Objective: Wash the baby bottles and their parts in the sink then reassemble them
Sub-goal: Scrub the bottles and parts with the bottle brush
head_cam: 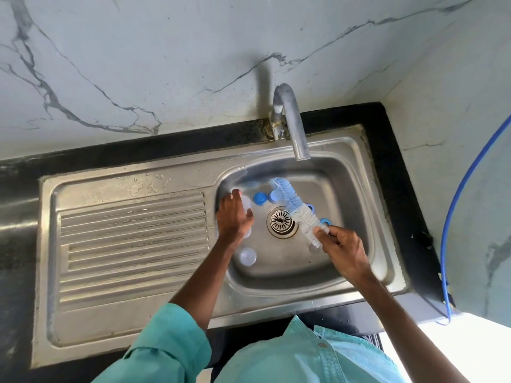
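As right hand [344, 247] grips brush [293, 205] over drain [278, 221], left hand [233, 218] holds bottle [246, 203] beside blue caps [260, 198]

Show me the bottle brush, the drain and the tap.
bottle brush [294, 210], head view, middle of the bristles
drain [278, 221], head view, centre of the strainer
tap [296, 131], head view, its curved spout
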A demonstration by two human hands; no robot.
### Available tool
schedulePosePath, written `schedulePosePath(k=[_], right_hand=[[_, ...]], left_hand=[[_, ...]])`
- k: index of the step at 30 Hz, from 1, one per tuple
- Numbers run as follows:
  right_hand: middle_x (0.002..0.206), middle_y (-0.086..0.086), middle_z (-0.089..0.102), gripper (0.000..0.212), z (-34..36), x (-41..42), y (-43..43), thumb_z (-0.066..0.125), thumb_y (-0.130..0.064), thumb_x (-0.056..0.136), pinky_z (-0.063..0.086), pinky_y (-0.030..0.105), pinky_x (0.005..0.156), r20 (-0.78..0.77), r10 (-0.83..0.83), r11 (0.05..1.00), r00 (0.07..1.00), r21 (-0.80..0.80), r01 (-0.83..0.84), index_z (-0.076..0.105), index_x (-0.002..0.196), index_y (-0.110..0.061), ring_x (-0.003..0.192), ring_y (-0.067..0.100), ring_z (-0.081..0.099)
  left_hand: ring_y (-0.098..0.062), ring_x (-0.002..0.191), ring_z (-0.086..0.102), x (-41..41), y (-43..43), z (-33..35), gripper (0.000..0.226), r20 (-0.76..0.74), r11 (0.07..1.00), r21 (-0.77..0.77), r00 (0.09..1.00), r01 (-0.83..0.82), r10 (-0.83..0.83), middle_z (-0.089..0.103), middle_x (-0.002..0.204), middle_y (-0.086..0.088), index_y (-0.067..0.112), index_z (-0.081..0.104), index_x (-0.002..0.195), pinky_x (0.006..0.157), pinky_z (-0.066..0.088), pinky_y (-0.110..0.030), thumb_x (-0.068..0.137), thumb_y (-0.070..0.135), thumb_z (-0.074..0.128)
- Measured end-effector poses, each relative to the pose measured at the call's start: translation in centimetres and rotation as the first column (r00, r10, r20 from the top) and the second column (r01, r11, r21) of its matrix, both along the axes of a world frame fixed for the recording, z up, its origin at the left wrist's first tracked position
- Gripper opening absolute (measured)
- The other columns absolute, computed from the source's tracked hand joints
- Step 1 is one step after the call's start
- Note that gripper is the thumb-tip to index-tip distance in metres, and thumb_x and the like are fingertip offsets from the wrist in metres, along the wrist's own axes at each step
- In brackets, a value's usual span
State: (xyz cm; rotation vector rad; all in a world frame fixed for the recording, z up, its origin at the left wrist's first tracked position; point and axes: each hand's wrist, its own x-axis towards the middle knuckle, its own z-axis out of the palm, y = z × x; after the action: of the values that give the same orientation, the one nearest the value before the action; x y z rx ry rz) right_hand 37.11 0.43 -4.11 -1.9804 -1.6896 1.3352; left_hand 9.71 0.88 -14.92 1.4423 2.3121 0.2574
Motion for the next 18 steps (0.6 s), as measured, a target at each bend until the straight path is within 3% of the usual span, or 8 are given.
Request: schedulePosePath(k=[3, 7, 8, 10, 12, 13, 16, 18], right_hand=[[0.065, 0.019, 0.061, 0.054, 0.3, 0.4, -0.3, 0.065, -0.049, 0.097, 0.038, 0.032, 0.052, -0.016, 0.009, 1.000, 1.000, 0.003, -0.009, 0.063, 0.075, 0.000, 0.053, 0.015, 0.045], [0.064, 0.020, 0.058, 0.049, 1.7, 0.8, -0.9, 0.067, -0.045, 0.098, 0.036, 0.031, 0.052, -0.051, 0.026, 0.999, 0.998, 0.033, -0.024, 0.066, 0.077, -0.001, 0.054, 0.014, 0.043], [0.062, 0.019, 0.057, 0.048, 2.4, 0.9, -1.0, 0.067, -0.044, 0.098, 0.035, 0.031, 0.051, -0.065, 0.032, 0.998, 0.997, 0.046, -0.029, 0.066, 0.077, -0.001, 0.053, 0.014, 0.042], [0.055, 0.012, 0.051, 0.045, 3.7, 1.4, -1.6, 0.068, -0.041, 0.098, 0.032, 0.031, 0.049, -0.099, 0.054, 0.996, 0.994, 0.071, -0.047, 0.066, 0.074, -0.003, 0.050, 0.012, 0.038], [0.052, 0.002, 0.046, 0.046, 4.6, 2.3, -2.3, 0.067, -0.045, 0.097, 0.029, 0.031, 0.049, -0.162, 0.070, 0.995, 0.984, 0.075, -0.059, 0.066, 0.074, -0.005, 0.050, 0.010, 0.036], [0.055, 0.006, 0.048, 0.051, 5.3, 2.8, -2.8, 0.066, -0.052, 0.096, 0.029, 0.031, 0.049, -0.193, 0.082, 0.994, 0.978, 0.084, -0.067, 0.067, 0.077, -0.005, 0.051, 0.012, 0.036], [0.069, 0.019, 0.058, 0.063, 7.1, 4.4, -4.4, 0.061, -0.066, 0.095, 0.031, 0.033, 0.055, -0.266, 0.114, 0.988, 0.957, 0.135, -0.080, 0.068, 0.089, -0.003, 0.056, 0.026, 0.040], [0.060, 0.008, 0.049, 0.052, 8.3, 5.5, -5.3, 0.063, -0.055, 0.099, 0.028, 0.032, 0.053, -0.293, 0.121, 0.981, 0.948, 0.180, -0.069, 0.069, 0.085, -0.005, 0.054, 0.017, 0.035]], left_hand=[[-0.030, 0.105, 0.063, -0.8, -1.1, 1.7, 0.052, 0.125, 0.974, 0.219, 0.992, -0.052, 0.025, 0.064, 0.119, -0.010, 0.014, 0.059, 0.119, 0.084, 0.056, -0.042, 0.075, 0.034, 0.079], [-0.018, 0.090, 0.067, -0.8, -2.1, 5.7, 0.033, 0.471, 0.919, 0.267, 0.871, -0.290, 0.138, 0.071, 0.103, 0.008, 0.029, 0.064, 0.109, 0.077, 0.055, -0.032, 0.080, 0.044, 0.070], [-0.017, 0.090, 0.068, -0.4, -2.4, 7.0, 0.029, 0.599, 0.896, 0.213, 0.777, -0.389, 0.194, 0.072, 0.102, 0.009, 0.028, 0.066, 0.107, 0.075, 0.055, -0.030, 0.082, 0.043, 0.069], [-0.019, 0.092, 0.068, 0.5, -2.7, 9.5, 0.022, 0.837, 0.822, -0.011, 0.445, -0.569, 0.318, 0.073, 0.101, 0.008, 0.023, 0.068, 0.104, 0.072, 0.053, -0.030, 0.087, 0.038, 0.067], [-0.023, 0.095, 0.066, 1.2, -2.7, 11.7, 0.026, 0.908, 0.741, -0.282, 0.079, -0.610, 0.411, 0.071, 0.097, 0.001, 0.023, 0.068, 0.110, 0.071, 0.052, -0.031, 0.092, 0.042, 0.066], [-0.023, 0.095, 0.067, 1.6, -2.6, 12.8, 0.033, 0.905, 0.720, -0.359, -0.034, -0.594, 0.423, 0.071, 0.099, -0.003, 0.021, 0.067, 0.115, 0.070, 0.053, -0.032, 0.094, 0.047, 0.064], [-0.024, 0.097, 0.070, 3.0, -2.2, 15.7, 0.049, 0.914, 0.723, -0.402, -0.201, -0.562, 0.352, 0.073, 0.109, -0.011, 0.013, 0.065, 0.124, 0.072, 0.059, -0.037, 0.099, 0.054, 0.057], [-0.025, 0.096, 0.072, 4.1, -1.7, 17.5, 0.053, 0.925, 0.740, -0.380, -0.231, -0.555, 0.302, 0.073, 0.112, -0.015, 0.010, 0.062, 0.128, 0.068, 0.061, -0.036, 0.099, 0.055, 0.057]])
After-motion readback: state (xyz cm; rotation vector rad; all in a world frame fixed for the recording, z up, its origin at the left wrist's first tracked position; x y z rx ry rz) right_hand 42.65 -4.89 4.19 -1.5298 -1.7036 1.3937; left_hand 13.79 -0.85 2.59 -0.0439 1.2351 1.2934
